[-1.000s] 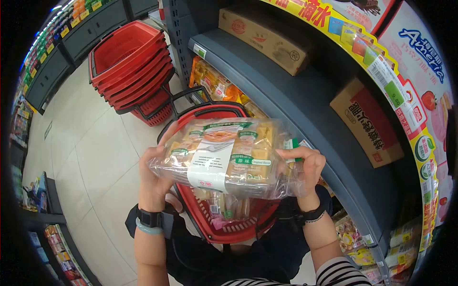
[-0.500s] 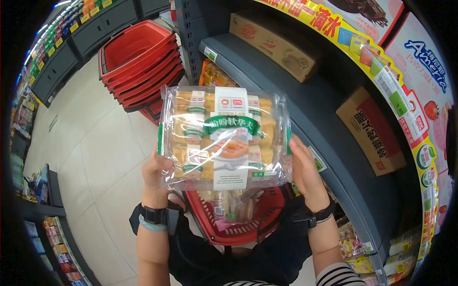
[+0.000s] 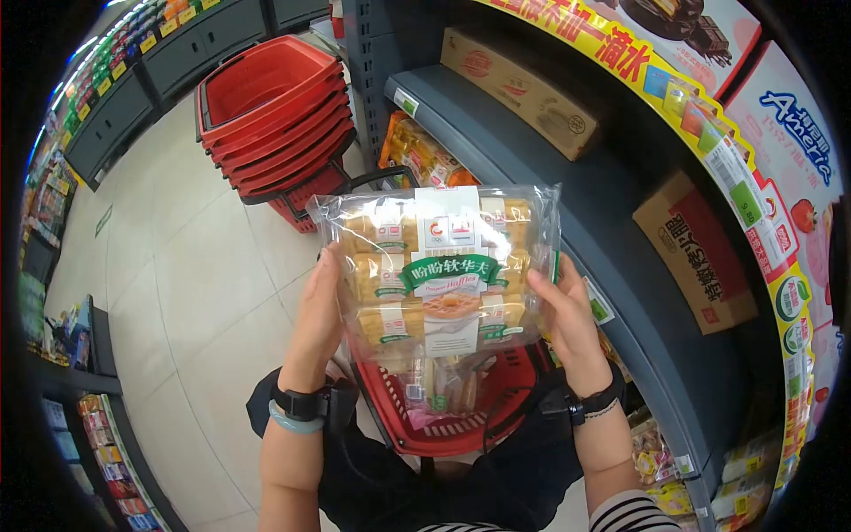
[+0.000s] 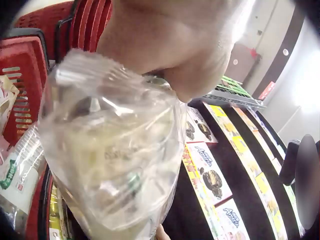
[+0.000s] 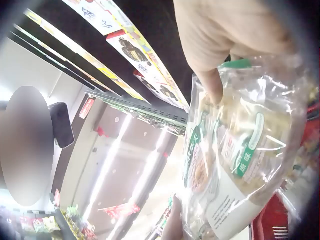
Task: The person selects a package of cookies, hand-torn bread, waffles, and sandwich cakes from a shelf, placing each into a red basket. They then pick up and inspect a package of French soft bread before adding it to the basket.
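Note:
Both hands hold a clear plastic pack of waffles (image 3: 377, 275), with a white and green paper band round its middle and its printed front facing up. My left hand (image 3: 316, 315) grips its left edge, with the fingers mostly hidden behind the pack. At the opposite edge my right hand (image 3: 572, 324) has its thumb on the front and its fingers underneath. Crinkled clear wrap of the waffle pack (image 4: 110, 150) fills the left wrist view. Below the pack is a red shopping basket (image 3: 390, 421) with other packaged goods (image 3: 443, 390) inside.
Stacked red baskets (image 3: 275, 133) stand on the tiled floor (image 3: 213, 355) at the left. Along the right runs a dark grey shelf (image 3: 532, 204) holding cardboard boxes (image 3: 519, 89), with bagged snacks (image 3: 421, 160) under it. Yellow price signs (image 3: 620, 53) edge the shelf above.
The waffle pack was tilted lengthwise a second ago and has been turned so its front faces up. Since then it has shifted slightly right and down, and the left hand sits higher on its edge.

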Motion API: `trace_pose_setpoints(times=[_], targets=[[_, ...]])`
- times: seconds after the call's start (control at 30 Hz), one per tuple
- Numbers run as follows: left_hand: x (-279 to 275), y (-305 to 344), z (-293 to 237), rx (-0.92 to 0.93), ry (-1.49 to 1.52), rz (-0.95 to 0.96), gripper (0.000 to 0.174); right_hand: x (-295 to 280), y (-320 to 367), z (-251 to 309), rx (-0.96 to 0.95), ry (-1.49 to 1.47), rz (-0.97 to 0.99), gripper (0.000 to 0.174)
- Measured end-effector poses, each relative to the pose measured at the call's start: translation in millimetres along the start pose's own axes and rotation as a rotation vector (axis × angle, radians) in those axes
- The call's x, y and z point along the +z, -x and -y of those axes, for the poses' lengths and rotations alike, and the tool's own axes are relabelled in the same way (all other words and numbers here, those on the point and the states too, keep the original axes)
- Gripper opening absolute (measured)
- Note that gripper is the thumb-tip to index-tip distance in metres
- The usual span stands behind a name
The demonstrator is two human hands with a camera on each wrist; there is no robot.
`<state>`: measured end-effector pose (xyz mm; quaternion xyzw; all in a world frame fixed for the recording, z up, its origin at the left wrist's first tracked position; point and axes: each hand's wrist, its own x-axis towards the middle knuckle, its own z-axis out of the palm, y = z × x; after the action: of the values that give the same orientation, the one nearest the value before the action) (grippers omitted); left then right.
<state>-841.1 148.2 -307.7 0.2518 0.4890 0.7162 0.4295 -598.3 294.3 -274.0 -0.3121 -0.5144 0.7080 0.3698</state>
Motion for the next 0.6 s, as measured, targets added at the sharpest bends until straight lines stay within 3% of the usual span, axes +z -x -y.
trace_pose_setpoints(times=[0.07, 0.3, 0.37, 0.6], targets=[[7.2, -1.4, -1.8, 0.021, 0.068, -0.113, 0.054, 0.0, 0.7, -1.4, 0.036, -0.046, 0.006, 0.043], [13.0, -4.6, -6.9, 0.034, 0.055, -0.180, 0.053, 3.1, 3.7, 3.2, 0.079, -0.198, -0.036, 0.043], [22.6, -5.5, -7.8, 0.114, 0.062, -0.281, 0.048, 8.2, 5.0, 6.4, 0.046, -0.179, -0.075, 0.039], [6.8, -14.9, 12.5, 0.141, -0.046, -0.242, 0.048, -5.4, -0.9, -8.4, -0.148, -0.090, -0.121, 0.031]])
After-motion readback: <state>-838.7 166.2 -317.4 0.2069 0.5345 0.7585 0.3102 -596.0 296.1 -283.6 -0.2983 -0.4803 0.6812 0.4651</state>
